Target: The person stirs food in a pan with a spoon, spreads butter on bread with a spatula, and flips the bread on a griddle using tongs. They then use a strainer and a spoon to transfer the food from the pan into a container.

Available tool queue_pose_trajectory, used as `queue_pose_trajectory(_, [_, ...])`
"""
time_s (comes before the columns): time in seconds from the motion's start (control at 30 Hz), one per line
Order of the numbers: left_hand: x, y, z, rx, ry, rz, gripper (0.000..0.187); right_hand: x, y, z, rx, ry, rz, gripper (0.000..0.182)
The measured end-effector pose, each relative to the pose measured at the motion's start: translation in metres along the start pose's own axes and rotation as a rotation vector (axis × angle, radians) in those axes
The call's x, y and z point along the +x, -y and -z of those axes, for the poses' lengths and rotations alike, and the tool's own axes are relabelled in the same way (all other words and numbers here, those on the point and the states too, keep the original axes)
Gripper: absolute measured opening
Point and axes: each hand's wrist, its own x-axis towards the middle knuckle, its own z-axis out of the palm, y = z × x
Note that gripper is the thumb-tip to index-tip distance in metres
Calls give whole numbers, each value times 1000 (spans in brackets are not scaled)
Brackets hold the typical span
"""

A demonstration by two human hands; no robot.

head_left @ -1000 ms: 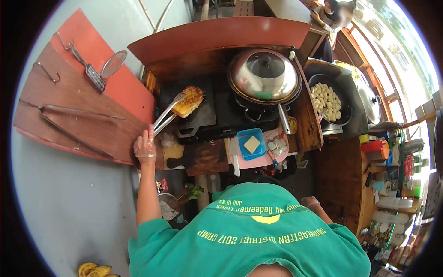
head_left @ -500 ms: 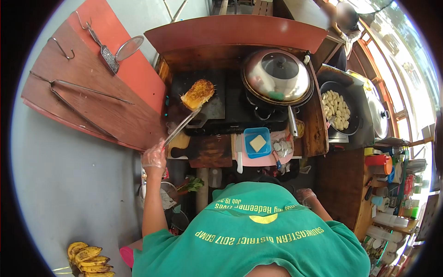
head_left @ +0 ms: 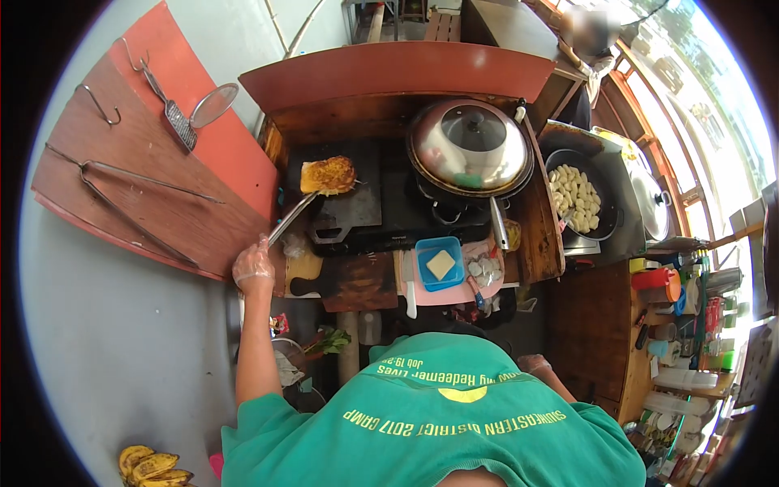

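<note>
In a clear plastic glove, my left hand (head_left: 255,266) is closed around the handle end of long metal tongs (head_left: 292,221). Their far end meets a browned slice of bread (head_left: 328,175) over the flat black griddle (head_left: 349,209) on the left of the stove. One end of the slice is paler than the rest. My right hand (head_left: 533,363), also gloved, hangs low beside my green shirt (head_left: 487,414), its fingers mostly hidden. Close to the tongs, a dark wooden paddle board (head_left: 349,284) lies along the counter's front.
A lidded pan (head_left: 471,150) occupies the stove's right side, its handle (head_left: 498,223) pointing toward me. In front are a knife (head_left: 409,284) and a blue container (head_left: 439,264) holding a pale yellow block. A wok (head_left: 596,219) of pale pieces stands right. Another person (head_left: 596,73) is behind.
The bread has turned from a slant to nearly level, with its pale end now facing left. My left hand and the tongs have shifted left, and the whole view has moved slightly.
</note>
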Motion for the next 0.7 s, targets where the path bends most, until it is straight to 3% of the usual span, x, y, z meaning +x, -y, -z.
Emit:
queue_pose_trajectory(0.07, [4,2,-10,0,-20,2,31,-19,33,26,-392,104,29,13])
queue_pose_trajectory(0.23, [-5,-6,24,-32,7,3,32,-16,35,17,-236,57,-44,18])
queue_pose_trajectory(0.3, [-22,-12,45,-44,129,121,33,-13,38,17,-154,21,-107,19])
queue_pose_trajectory(0.33, [-31,-5,38,-40,123,117,33,-16,44,27,-132,106,-129,26])
queue_pose_trajectory(0.4, [-47,10,18,-433,118,93,28,-17,54,35,-103,181,-149,35])
queue_pose_trajectory(0.43, [-54,13,15,-431,107,89,28,-17,57,34,-59,187,-200,35])
queue_pose_trajectory(0.5, [-59,13,20,-1594,640,497,25,-14,56,24,-13,182,-244,36])
queue_pose_trajectory(0.53, [-57,6,28,-1591,629,491,25,-8,44,8,17,161,-218,38])
queue_pose_trajectory(0.6, [-56,-24,57,-2068,508,403,24,-6,47,8,47,134,-183,40])
queue_pose_trajectory(0.63, [-45,-37,76,-2109,513,338,25,-15,52,14,59,103,-224,31])
queue_pose_trajectory(0.7, [-15,-54,92,-1841,408,113,18,-12,58,25,51,62,-236,23])
